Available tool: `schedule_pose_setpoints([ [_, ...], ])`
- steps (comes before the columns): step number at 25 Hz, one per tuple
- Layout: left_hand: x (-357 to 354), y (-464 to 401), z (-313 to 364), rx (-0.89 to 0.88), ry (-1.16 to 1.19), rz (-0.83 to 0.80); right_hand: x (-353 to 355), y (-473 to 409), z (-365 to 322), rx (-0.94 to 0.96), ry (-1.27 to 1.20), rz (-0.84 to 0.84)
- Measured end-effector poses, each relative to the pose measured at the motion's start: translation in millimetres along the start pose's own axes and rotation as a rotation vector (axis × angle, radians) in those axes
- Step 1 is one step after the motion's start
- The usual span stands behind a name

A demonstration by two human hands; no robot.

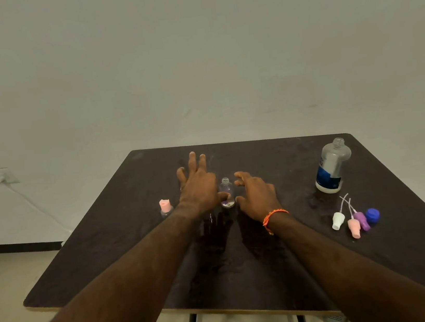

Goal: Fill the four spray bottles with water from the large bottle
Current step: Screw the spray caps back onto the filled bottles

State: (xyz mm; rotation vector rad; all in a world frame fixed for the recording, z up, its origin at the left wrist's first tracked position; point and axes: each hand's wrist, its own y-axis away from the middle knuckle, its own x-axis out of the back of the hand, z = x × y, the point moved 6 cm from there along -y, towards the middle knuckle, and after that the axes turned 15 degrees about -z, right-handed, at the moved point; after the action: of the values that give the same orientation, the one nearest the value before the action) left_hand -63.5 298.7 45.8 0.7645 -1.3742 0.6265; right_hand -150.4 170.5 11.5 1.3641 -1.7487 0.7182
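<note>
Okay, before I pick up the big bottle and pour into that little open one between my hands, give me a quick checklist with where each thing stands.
1. Large bottle cap off: ok, neck open.
2. Large bottle holds water: cannot tell.
3. Small bottle open and upright: ok.
4. Hands free: ok, left hand and right hand hold nothing.
5. Spray heads clear of the pour: ok, lying at the table's right side.
6. All four spray bottles in view: not ok; besides the open one, only a pink-capped bottle shows.
</note>
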Motion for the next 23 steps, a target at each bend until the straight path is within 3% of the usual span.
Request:
schedule_pose_setpoints([
  [10,-8,28,23,-0.142,-0.005,-0.013,9,24,-2,-0.041,0.000,0.072],
  [17,-26,89,49,-0.202,0.181,0.147,15,92,2,-0.019,0.021,0.060],
  [23,-53,90,50,-0.201,0.500,0.091,14,107,8,-0.039,0.020,0.021],
])
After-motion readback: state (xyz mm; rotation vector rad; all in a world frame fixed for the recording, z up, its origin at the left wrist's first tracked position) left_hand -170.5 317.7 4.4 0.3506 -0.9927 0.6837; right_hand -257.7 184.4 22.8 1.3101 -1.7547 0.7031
